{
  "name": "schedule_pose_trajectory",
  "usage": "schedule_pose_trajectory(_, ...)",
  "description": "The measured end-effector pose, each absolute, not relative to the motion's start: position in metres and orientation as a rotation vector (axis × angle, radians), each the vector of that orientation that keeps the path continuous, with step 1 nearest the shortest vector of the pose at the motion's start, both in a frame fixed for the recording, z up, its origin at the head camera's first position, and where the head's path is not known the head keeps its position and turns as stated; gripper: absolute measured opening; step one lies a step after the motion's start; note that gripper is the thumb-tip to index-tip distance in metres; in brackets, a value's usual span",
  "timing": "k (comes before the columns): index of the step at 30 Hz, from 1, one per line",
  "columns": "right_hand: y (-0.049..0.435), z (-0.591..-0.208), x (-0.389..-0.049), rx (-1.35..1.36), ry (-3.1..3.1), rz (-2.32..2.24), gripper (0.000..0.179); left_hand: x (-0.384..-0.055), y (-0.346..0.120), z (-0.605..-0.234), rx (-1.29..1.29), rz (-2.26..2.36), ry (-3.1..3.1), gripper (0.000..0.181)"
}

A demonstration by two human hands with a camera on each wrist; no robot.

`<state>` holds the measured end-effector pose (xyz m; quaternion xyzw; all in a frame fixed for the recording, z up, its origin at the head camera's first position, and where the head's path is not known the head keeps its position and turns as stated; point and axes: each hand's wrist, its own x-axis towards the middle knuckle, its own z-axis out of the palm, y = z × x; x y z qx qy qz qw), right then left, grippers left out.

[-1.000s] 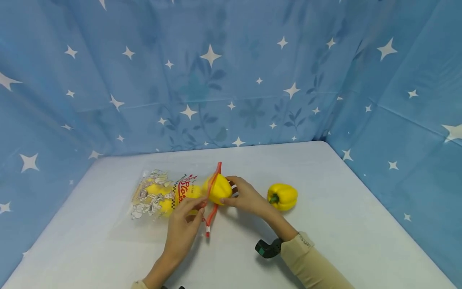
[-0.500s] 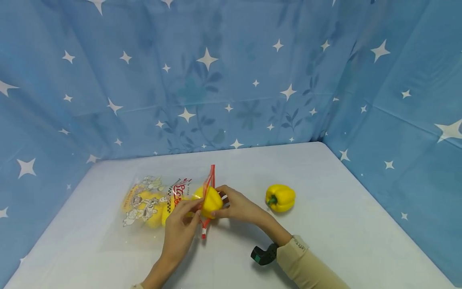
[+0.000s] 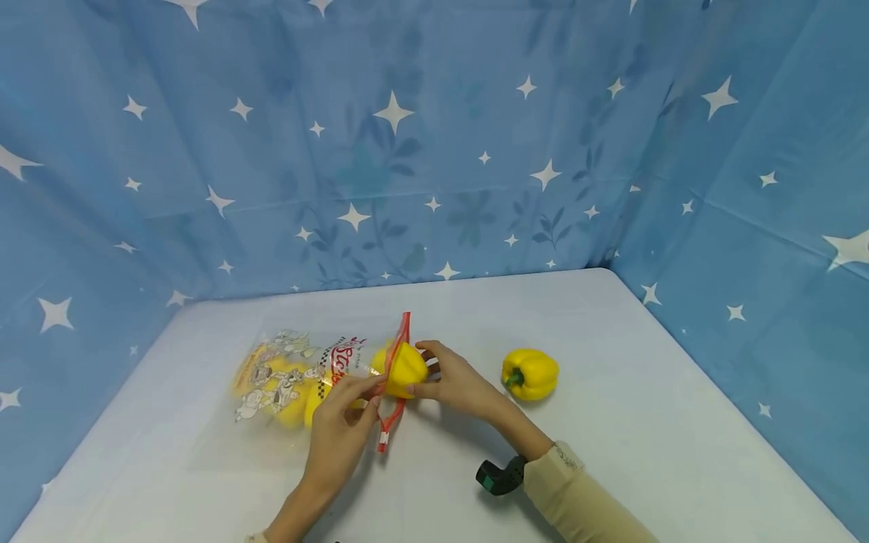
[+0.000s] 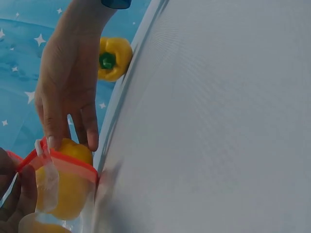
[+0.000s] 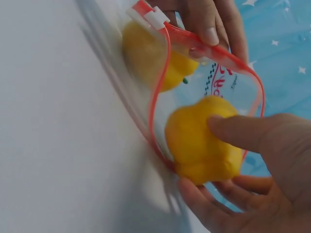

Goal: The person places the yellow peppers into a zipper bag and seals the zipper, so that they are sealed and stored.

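A clear zip bag (image 3: 346, 358) with a red zipper edge and cartoon print lies on the white table, several yellow peppers showing through it. My left hand (image 3: 339, 430) pinches the red edge near the white slider (image 5: 156, 18) and lifts the mouth apart. With thumb on one side and fingers on the other, my right hand (image 3: 458, 381) holds a yellow bell pepper (image 5: 201, 141) in the bag's mouth, partly inside. Another pepper (image 5: 146, 53) inside the bag shows behind the plastic in the right wrist view.
One more yellow bell pepper (image 3: 531, 375) with a green stem lies on the white table (image 3: 679, 452), right of my right hand. A blue curtain (image 3: 434, 136) with white stars surrounds the table's back and sides. A black device (image 3: 501, 477) sits at my right wrist.
Both hands, the bag's mouth and the held pepper have shifted slightly left overall since one second ago, with a small move back right in the last half second. The pepper remains in the mouth.
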<state>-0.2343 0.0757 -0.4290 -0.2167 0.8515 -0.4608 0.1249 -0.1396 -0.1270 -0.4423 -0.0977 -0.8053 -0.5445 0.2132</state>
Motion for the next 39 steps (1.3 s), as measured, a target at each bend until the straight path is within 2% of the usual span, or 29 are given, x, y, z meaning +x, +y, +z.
schedule_pose_trajectory(8,0.073,-0.434,-0.238,-0.45,2.53,-1.516,0.064,-0.14,-0.126,-0.443,-0.395,-1.527,-2.246,0.034)
schedule_pose_trajectory(18,0.065,-0.441,-0.238,-0.438,2.548,-1.601,0.059,-0.14,-0.124,-0.445,-0.487,-1.505,-2.216,0.034)
schedule_pose_trajectory(24,0.061,-0.449,-0.235,-0.465,2.561,-1.674,0.054,-0.139,-0.124,-0.446,-0.477,-1.526,-2.232,0.033)
schedule_pose_trajectory(33,0.051,-0.448,-0.226,-0.33,2.459,-1.795,0.049,-0.137,-0.122,-0.445,-0.493,-1.529,-2.204,0.035)
schedule_pose_trajectory(39,0.05,-0.458,-0.221,-0.374,2.344,-1.896,0.046,-0.136,-0.119,-0.447,-0.478,-1.538,-2.225,0.037)
